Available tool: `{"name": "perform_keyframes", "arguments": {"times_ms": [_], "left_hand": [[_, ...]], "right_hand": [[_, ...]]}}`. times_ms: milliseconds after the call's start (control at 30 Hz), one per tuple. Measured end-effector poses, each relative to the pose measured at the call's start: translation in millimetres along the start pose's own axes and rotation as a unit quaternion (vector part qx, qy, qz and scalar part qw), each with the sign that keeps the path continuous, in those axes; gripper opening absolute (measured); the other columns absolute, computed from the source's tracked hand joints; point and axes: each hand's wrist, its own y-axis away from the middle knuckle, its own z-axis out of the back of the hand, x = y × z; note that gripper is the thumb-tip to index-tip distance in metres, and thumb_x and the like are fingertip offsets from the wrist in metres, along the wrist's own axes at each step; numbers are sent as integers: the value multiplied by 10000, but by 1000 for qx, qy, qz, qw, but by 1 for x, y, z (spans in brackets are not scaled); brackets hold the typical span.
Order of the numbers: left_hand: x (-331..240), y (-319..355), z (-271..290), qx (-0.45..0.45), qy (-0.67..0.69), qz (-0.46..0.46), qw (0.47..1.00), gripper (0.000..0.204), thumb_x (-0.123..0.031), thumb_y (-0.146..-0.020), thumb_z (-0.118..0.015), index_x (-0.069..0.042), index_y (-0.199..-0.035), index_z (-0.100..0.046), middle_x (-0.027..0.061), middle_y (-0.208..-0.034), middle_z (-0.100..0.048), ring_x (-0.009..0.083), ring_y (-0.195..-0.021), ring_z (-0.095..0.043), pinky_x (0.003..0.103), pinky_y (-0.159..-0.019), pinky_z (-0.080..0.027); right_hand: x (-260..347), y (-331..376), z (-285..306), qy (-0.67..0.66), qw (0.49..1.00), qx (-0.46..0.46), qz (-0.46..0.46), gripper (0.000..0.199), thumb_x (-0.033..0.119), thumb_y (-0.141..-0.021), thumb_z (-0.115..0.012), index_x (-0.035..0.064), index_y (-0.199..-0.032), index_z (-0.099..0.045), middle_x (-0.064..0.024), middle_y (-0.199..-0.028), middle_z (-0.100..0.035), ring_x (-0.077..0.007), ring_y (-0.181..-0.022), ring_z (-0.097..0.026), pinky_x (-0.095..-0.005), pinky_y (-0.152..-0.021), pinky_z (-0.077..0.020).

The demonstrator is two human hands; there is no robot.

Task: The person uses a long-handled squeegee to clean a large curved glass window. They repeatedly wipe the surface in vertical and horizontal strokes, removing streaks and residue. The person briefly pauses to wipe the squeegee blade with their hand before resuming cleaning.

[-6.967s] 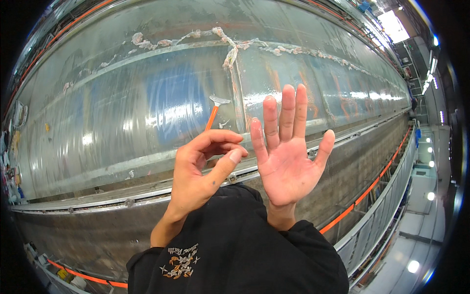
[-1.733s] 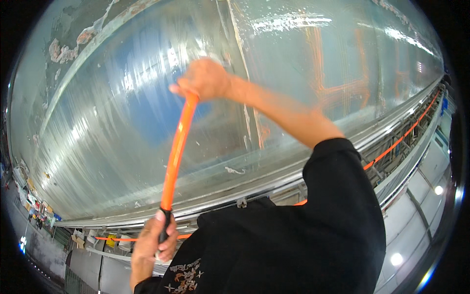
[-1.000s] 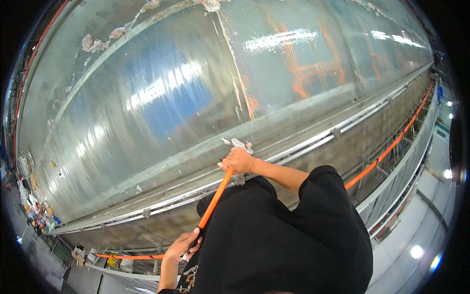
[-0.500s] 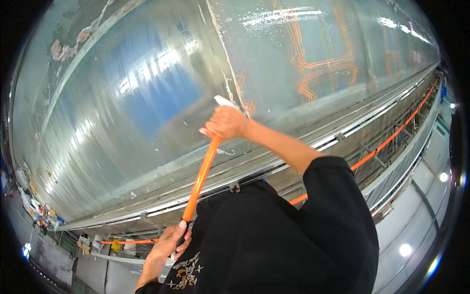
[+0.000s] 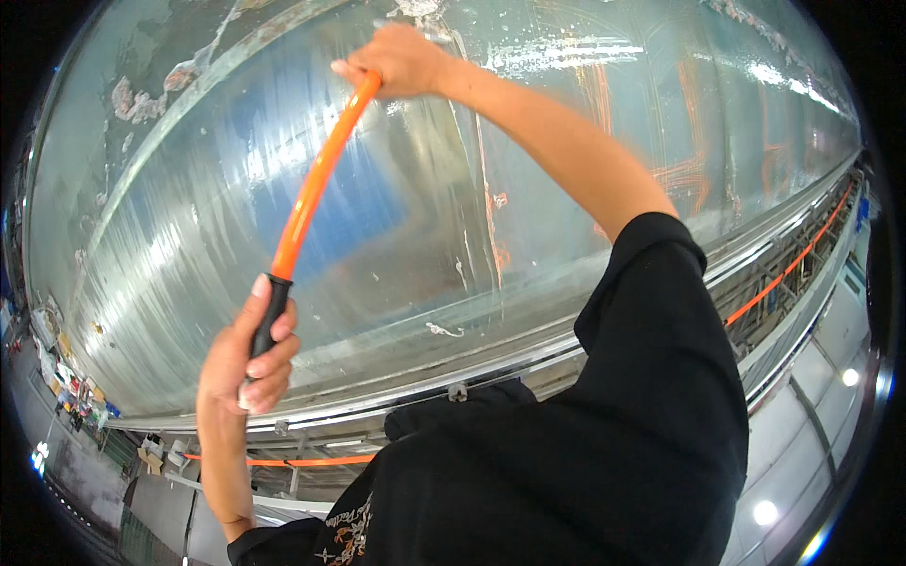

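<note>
A long orange-handled scraper (image 5: 316, 189) slants over a large glossy grey-green sheet surface (image 5: 557, 189). Low on the tool, my left hand (image 5: 250, 349) is wrapped around its black grip. My right hand (image 5: 401, 61) is closed round the upper end, near the far part of the surface. The scraper's head is mostly hidden behind that hand. Whitish residue (image 5: 422, 9) lies just beyond the right hand. Beneath the handle, a blue patch (image 5: 330, 212) shows in the surface.
A metal rail (image 5: 354, 410) runs along the surface's near edge, just in front of my body. Below it an orange strap (image 5: 321, 461) stretches along a frame. Pinkish lumps (image 5: 137, 102) lie at the far left. Assorted items (image 5: 80, 387) sit beyond the left end.
Both hands have moved up and away from my body with the scraper, the left hand also leftward. The right arm is stretched further, and the scraper's upper end is farther across the surface.
</note>
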Motion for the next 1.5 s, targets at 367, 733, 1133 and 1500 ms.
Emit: {"name": "perform_keyframes", "arguments": {"times_ms": [367, 733, 1133, 1500], "left_hand": [[337, 94, 99, -150, -122, 95, 977, 516, -508, -1024, -522, -30, -1096, -704, 31, -874, -721, 96, -717, -646, 269, -672, -524], [148, 32, -7, 14, 8, 97, 995, 522, -581, -1033, -405, -104, -823, -425, -39, -493, -305, 89, -324, -315, 267, -311, -306], [-29, -1, -43, 20, 16, 5, 1000, 495, -590, -1035, -392, -148, -815, -434, -63, -466, -324, 62, -266, -280, 243, -231, -267], [330, 93, 34, 7, 42, 156, 987, 460, -518, -1042, -454, -100, -849, -471, -35, -521, -349, 85, -328, -332, 243, -297, -306]], "right_hand": [[342, 233, -50, -133, 987, 48, -80, 480, 322, -951, -607, 147, -533, -451, -74, -472, -490, -280, -435, -499, -401, -514, -369], [130, 112, -12, -41, 998, -42, 8, 469, 325, -925, -644, 157, -537, -442, -62, -458, -446, -278, -433, -485, -414, -465, -374], [-32, -27, 10, -43, 999, 4, -7, 423, 390, -975, -524, 157, -627, -582, -101, -597, -596, -352, -570, -578, -470, -520, -430], [318, 239, -13, -159, 976, 149, -27, 514, 377, -990, -536, 134, -538, -503, -97, -496, -530, -338, -469, -525, -414, -548, -394]]}}
